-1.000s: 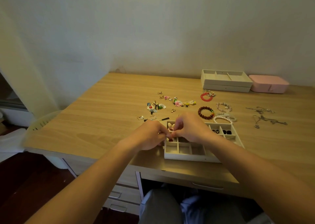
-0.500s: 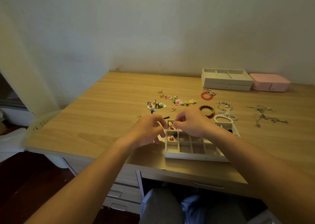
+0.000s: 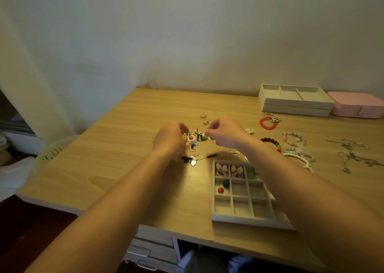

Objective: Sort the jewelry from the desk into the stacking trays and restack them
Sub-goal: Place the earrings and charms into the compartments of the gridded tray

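Left hand (image 3: pixel 170 140): fingers curled at the left edge of the small jewelry pile (image 3: pixel 195 142); cannot tell if it grips a piece.
Right hand (image 3: pixel 225 134): thumb and forefinger drawn together at the pile's right edge; grip unclear.
Compartment tray (image 3: pixel 245 220): near right on the desk (image 3: pixel 135 158); far-left cells hold pieces.
Stacked trays (image 3: pixel 295 110): far right, beside a pink box (image 3: pixel 357 106).
Bracelets (image 3: pixel 291 154), necklaces (image 3: pixel 351 154): loose, right of the hands.

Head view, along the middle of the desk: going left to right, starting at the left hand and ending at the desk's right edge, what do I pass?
left hand → right hand → red bracelet → pink bead bracelet → silver necklaces
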### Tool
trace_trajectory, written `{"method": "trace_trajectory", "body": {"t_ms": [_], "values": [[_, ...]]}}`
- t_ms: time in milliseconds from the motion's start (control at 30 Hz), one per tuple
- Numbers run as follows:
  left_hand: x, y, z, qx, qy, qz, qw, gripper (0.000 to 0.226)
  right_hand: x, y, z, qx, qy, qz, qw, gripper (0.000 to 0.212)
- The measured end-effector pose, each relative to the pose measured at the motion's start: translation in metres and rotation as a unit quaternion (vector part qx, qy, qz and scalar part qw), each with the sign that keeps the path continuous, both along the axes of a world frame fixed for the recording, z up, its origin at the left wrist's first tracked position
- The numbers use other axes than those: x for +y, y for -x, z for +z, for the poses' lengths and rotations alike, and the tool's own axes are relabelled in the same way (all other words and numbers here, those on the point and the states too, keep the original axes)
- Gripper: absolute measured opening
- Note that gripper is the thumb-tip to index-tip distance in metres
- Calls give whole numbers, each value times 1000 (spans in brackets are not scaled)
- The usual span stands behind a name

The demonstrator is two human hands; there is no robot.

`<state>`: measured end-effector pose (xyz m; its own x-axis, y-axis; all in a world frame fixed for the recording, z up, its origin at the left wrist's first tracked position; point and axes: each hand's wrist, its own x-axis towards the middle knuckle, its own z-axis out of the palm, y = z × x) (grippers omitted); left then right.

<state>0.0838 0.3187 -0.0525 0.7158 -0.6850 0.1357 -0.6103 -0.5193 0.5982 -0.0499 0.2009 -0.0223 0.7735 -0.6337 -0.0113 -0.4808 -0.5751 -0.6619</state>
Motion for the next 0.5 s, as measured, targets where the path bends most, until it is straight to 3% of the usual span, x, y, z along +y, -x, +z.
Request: {"method": "trace_trajectory", "body": {"t_ms": [200, 300, 400, 500], "values": [[-27, -28, -12, 16, -53, -20, 998, 29, -18, -18, -1, -4, -4, 1, 1000, 15], [-33, -34, -18, 30, -77, -41, 996, 20, -24, -21, -1, -6, -16, -2, 1000, 12], [-35, -34, -18, 22, -61, -34, 997, 4, -26, -22, -1, -17, -31, -12, 999, 11], [-36, -34, -17, 35, -40, -33, 998, 10, -25, -19, -1, -22, -44, -15, 999, 12]]}}
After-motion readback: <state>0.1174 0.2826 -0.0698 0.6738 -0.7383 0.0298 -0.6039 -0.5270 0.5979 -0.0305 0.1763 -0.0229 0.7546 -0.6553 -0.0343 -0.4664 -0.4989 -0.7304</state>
